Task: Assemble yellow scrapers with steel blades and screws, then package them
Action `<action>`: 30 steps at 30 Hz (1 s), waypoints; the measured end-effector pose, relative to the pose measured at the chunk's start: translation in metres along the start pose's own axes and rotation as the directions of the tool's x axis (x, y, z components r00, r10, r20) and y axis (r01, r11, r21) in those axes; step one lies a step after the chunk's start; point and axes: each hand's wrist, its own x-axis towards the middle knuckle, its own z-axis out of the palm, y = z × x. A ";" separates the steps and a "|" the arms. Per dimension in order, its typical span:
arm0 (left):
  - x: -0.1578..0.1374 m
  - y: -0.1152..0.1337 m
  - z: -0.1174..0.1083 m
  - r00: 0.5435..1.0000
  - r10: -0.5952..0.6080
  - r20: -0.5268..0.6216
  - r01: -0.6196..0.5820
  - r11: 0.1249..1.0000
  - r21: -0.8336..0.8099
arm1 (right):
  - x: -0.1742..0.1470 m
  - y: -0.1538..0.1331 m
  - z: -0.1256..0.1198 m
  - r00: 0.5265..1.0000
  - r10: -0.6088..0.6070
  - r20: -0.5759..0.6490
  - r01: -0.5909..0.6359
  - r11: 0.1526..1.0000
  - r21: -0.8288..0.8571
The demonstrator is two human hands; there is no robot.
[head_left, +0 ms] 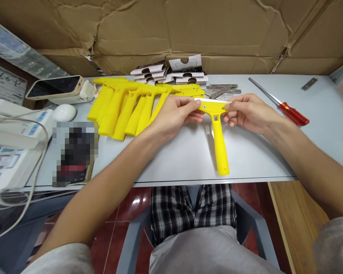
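Observation:
Between both hands is a yellow scraper [220, 140], its handle pointing toward me and its wide head away. A pale strip runs along the head's far edge. My left hand [178, 110] pinches the left end of the head, thumb on top. At the right end, my right hand [246, 110] closes its thumb and fingers on the head near a small hole. Several more yellow scraper handles [120, 110] lie in a row left of my left hand. Beyond my hands sit loose metal blades [223, 90] in a small pile.
A red-handled screwdriver [293, 113] and a single blade [309, 83] lie at the right. Folded black-and-white cards [185, 70] are stacked at the back against cardboard [223, 34]. At left are a phone [55, 87], a white round object [64, 112] and cables [40, 163].

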 end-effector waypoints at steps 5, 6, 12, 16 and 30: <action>0.000 -0.001 0.003 0.998 0.018 -0.058 -0.017 1.000 0.007 | 0.000 0.001 0.003 0.999 -0.001 -0.039 0.002 1.000 0.027; -0.001 -0.002 0.005 0.996 0.033 -0.077 -0.033 0.999 0.011 | 0.000 0.002 0.004 0.999 -0.004 -0.052 0.006 1.000 0.028; -0.016 -0.014 0.010 0.985 0.171 -0.026 -0.161 0.962 0.223 | 0.002 0.004 0.011 0.989 0.002 -0.145 0.008 0.998 0.070; -0.025 -0.018 0.009 0.978 0.202 0.044 -0.206 0.929 0.308 | 0.001 0.007 0.013 0.989 -0.045 -0.138 0.060 0.993 0.106; -0.018 -0.012 0.002 0.968 0.239 0.079 -0.248 0.849 0.466 | -0.003 0.006 0.017 0.996 -0.006 -0.085 0.019 0.987 0.159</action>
